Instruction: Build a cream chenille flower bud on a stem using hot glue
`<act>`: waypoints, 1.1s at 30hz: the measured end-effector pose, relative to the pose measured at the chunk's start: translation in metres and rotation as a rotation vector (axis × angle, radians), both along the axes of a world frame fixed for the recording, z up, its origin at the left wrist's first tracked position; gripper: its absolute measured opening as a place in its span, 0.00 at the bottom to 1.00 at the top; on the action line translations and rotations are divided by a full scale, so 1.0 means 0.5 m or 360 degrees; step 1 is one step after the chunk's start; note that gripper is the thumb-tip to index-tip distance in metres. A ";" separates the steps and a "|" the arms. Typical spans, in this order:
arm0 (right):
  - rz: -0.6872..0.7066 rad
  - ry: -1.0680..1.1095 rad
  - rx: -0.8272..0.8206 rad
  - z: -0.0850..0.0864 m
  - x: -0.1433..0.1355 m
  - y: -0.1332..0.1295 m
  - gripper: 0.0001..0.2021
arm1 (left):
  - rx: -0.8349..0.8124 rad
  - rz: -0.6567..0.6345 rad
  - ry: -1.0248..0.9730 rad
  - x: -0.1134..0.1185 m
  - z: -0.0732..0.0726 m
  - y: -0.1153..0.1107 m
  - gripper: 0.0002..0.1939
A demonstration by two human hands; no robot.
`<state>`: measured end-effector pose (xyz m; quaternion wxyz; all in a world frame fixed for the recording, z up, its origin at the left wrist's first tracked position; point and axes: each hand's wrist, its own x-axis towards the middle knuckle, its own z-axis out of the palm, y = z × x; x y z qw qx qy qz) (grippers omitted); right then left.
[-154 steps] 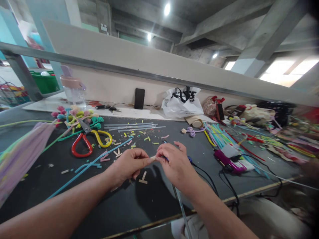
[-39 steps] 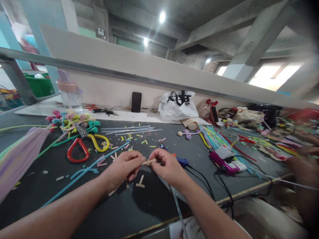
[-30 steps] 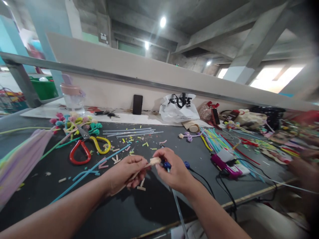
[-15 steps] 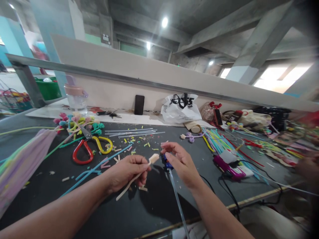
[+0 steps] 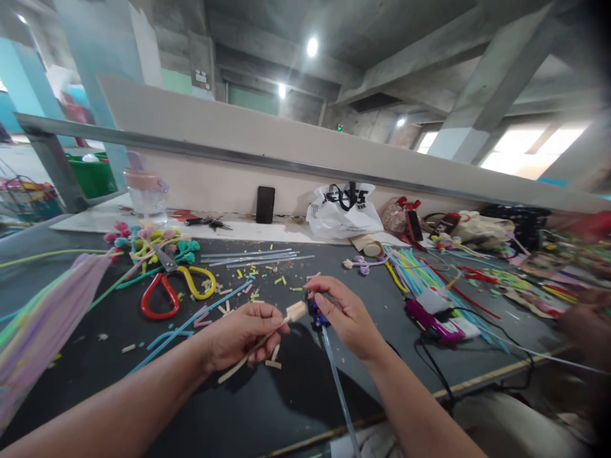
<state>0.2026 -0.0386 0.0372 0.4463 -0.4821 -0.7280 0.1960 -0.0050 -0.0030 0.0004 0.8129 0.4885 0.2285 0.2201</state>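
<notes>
Fingers (image 5: 263, 310) of my left hand (image 5: 245, 336) pinch a blocky-headed cream stem (image 5: 295, 311) aslant above the dark worktop (image 5: 286, 413), while my right hand (image 5: 346, 312) half-curls at a blue tool (image 5: 319, 315) with a clear rod (image 5: 338, 385), whether gripping I cannot tell on screen, and scissors (image 5: 166, 259) lie farther left.

Head cam only, fwd-&-down view, close on both hands (image 5: 245, 337) & dark tabletop (image 5: 305, 404), ceiling (image 5: 267, 28) in far bkgd

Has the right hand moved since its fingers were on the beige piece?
Yes: the right hand has moved rightward, judged against the white bag, and now sits apart from the beige piece.
</notes>
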 end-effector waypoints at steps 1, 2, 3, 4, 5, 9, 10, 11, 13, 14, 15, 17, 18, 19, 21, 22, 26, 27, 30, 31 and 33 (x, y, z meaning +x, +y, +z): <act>-0.0070 0.0031 -0.0046 0.000 -0.002 0.002 0.09 | 0.0023 0.0018 -0.0008 -0.001 0.000 0.001 0.11; -0.0152 0.0056 -0.0083 0.001 -0.005 0.004 0.10 | 0.0036 0.0046 -0.0038 -0.002 0.000 0.002 0.12; -0.0181 0.0036 -0.0123 0.001 -0.008 0.004 0.12 | 0.0031 0.0061 -0.0051 -0.003 -0.001 0.003 0.12; -0.0196 -0.0004 -0.0119 0.002 -0.011 0.003 0.14 | 0.0023 0.0104 -0.0071 -0.004 -0.001 0.003 0.13; -0.0215 -0.0047 -0.0109 0.000 -0.012 0.002 0.15 | 0.0007 0.0128 -0.0088 -0.004 -0.002 0.003 0.14; -0.0185 -0.0344 0.0051 -0.033 -0.001 0.014 0.19 | -0.0004 0.0197 -0.0277 0.000 0.002 0.016 0.15; -0.0147 -0.0433 0.0089 -0.045 0.002 0.022 0.19 | 0.0009 0.0227 -0.0352 0.001 0.004 0.022 0.14; -0.0146 -0.0502 0.0133 -0.055 0.003 0.029 0.19 | 0.0036 0.0262 -0.0388 0.002 0.008 0.027 0.14; -0.0107 -0.0616 0.0298 -0.064 -0.004 0.033 0.19 | 0.0034 0.0363 -0.0427 0.001 0.014 0.033 0.14; -0.0088 -0.0680 0.0374 -0.063 -0.013 0.030 0.20 | 0.0016 0.0426 -0.0456 -0.003 0.017 0.035 0.14; -0.0023 -0.0785 0.0369 -0.061 -0.023 0.026 0.19 | 0.0000 0.0488 -0.0488 -0.008 0.017 0.036 0.13; 0.0094 -0.0947 0.0311 -0.054 -0.047 0.021 0.11 | -0.0038 0.0545 -0.0543 -0.022 0.011 0.044 0.12; 0.0151 -0.1004 0.0264 -0.053 -0.057 0.021 0.06 | -0.0059 0.0553 -0.0563 -0.028 0.005 0.050 0.11; 0.0192 -0.1057 0.0219 -0.054 -0.065 0.022 0.04 | -0.0074 0.0564 -0.0581 -0.034 -0.002 0.057 0.10; 0.0298 -0.1135 0.0132 -0.058 -0.075 0.024 0.08 | -0.0091 0.0545 -0.0593 -0.040 -0.015 0.068 0.10; 0.0338 -0.1155 0.0107 -0.061 -0.078 0.023 0.09 | -0.0091 0.0539 -0.0591 -0.041 -0.020 0.072 0.10; 0.0456 -0.1198 -0.0022 -0.060 -0.082 0.011 0.12 | -0.0065 0.0502 -0.0544 -0.037 -0.025 0.071 0.09; 0.0498 -0.1211 -0.0053 -0.058 -0.082 0.009 0.12 | -0.0057 0.0494 -0.0534 -0.036 -0.025 0.069 0.09; 0.0558 -0.1278 -0.0152 -0.057 -0.083 0.006 0.08 | 0.0012 0.0447 -0.0502 -0.033 -0.025 0.065 0.09; 0.0558 -0.1301 -0.0184 -0.057 -0.085 0.006 0.07 | 0.0042 0.0430 -0.0485 -0.033 -0.025 0.064 0.09; 0.0552 -0.1312 -0.0233 -0.059 -0.087 0.006 0.07 | 0.0091 0.0404 -0.0436 -0.033 -0.023 0.060 0.09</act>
